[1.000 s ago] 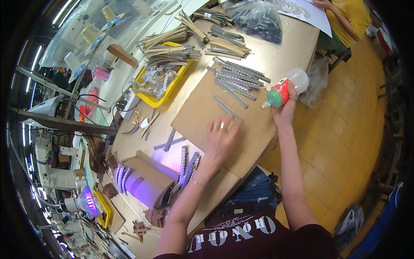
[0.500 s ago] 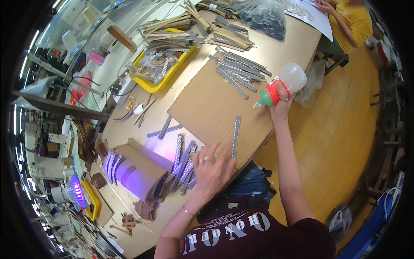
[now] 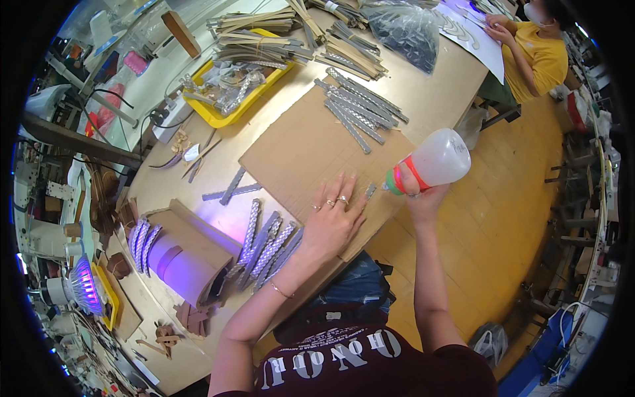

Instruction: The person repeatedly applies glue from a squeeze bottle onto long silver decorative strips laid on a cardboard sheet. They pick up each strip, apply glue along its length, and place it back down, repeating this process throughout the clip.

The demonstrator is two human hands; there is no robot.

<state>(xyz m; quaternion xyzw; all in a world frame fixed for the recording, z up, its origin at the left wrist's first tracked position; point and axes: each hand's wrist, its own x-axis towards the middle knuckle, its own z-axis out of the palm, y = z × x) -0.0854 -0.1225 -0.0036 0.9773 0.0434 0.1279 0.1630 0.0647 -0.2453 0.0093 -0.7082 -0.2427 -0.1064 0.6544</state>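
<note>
Head view, now. My left hand (image 3: 334, 221) lies flat and open on the near edge of the cardboard sheet (image 3: 297, 149), fingers spread, gripping nothing. My right hand (image 3: 423, 198) is closed round the neck of a squeeze bottle (image 3: 433, 162), which is tipped on its side with the nozzle pointing left, just beside a short grey strip (image 3: 370, 190) at the sheet's near edge. Whether the nozzle touches the strip I cannot tell.

Change against the frame half a second back: the left hand was down among the strips at the table edge; it has moved up onto the cardboard. The bottle has come lower and nearer the sheet. I judge the hand is now steadying the sheet while the bottle tends the strip.

Surroundings: a fan of grey strips (image 3: 268, 248) lies beside a small box with violet light (image 3: 188, 255). A second batch of strips (image 3: 360, 109) lies at the far corner of the cardboard. A yellow tray (image 3: 215, 116) sits beyond. Another person in a yellow shirt (image 3: 536, 56) works at the far end.
</note>
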